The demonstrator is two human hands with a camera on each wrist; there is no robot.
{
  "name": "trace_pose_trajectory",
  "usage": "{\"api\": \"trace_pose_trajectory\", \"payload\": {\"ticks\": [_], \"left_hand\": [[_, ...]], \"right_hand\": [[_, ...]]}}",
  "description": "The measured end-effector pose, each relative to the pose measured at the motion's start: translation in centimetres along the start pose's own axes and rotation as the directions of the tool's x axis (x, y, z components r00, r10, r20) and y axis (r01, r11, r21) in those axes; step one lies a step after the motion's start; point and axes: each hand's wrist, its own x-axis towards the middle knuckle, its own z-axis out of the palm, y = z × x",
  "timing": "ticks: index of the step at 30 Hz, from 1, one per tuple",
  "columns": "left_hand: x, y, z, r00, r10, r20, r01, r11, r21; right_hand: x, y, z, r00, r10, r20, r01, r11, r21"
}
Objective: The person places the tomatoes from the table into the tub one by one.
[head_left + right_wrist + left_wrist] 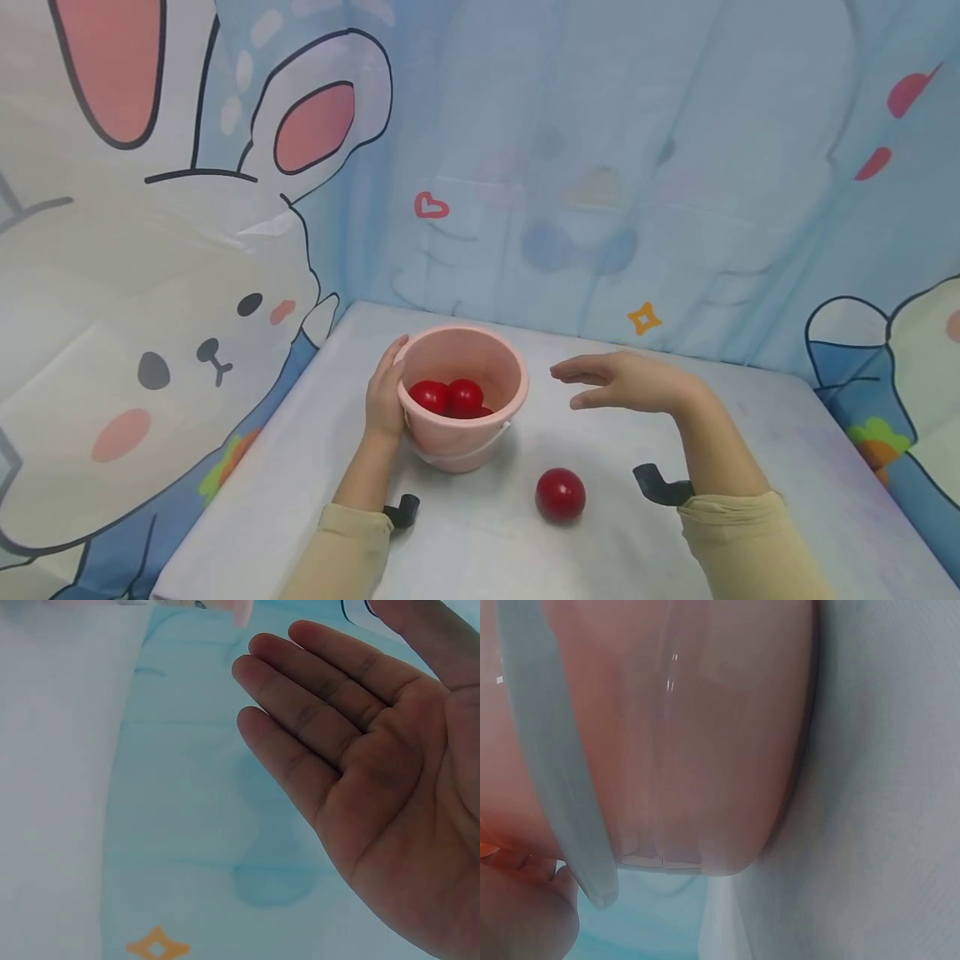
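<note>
A pink bucket with a pale handle stands upright on the white table. Several shiny red balls lie inside it. My left hand holds the bucket's left side, its fingers along the wall near the rim; the left wrist view shows part of that hand against the bucket. Raised to the right of the bucket, my right hand has its fingers extended and nothing in it. Its bare palm shows in the right wrist view. Another red ball sits on the table, below and left of the right hand.
The white table ends at the back against a light blue cartoon curtain. A large rabbit print covers the curtain on the left. Black wrist straps stick out at both sleeves.
</note>
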Motion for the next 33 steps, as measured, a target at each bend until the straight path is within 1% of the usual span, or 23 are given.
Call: {"api": "trace_pose_trajectory", "payload": {"ticks": [6, 13, 17, 23, 27, 33], "left_hand": [[0.0, -0.1, -0.1, 1.0, 0.007, -0.004, -0.007, 1.0, 0.012], [0.0, -0.3, -0.2, 1.0, 0.014, -0.012, -0.014, 1.0, 0.021], [0.0, -0.3, -0.2, 1.0, 0.018, -0.012, -0.017, 1.0, 0.024], [0.1, -0.3, -0.1, 1.0, 0.019, -0.013, -0.018, 1.0, 0.025], [0.1, -0.3, 0.0, 1.0, 0.024, -0.013, -0.024, 0.999, 0.028], [0.0, 0.0, 0.1, 1.0, 0.023, -0.008, -0.023, 1.0, 0.014]], "right_hand": [[-1.0, 0.8, 1.9, 1.0, 0.002, 0.01, -0.001, 1.0, -0.006], [-1.5, 1.5, 4.0, 1.0, 0.003, 0.026, -0.003, 1.0, 0.03], [-1.7, 1.7, 5.1, 0.999, 0.004, 0.047, -0.007, 0.998, 0.057], [-1.8, 2.3, 6.8, 0.998, -0.02, 0.06, 0.015, 0.995, 0.099], [-1.7, 2.6, 7.9, 0.996, 0.003, 0.094, -0.015, 0.991, 0.13], [-1.8, 3.6, 9.7, 0.993, 0.013, 0.117, -0.026, 0.993, 0.111]]}}
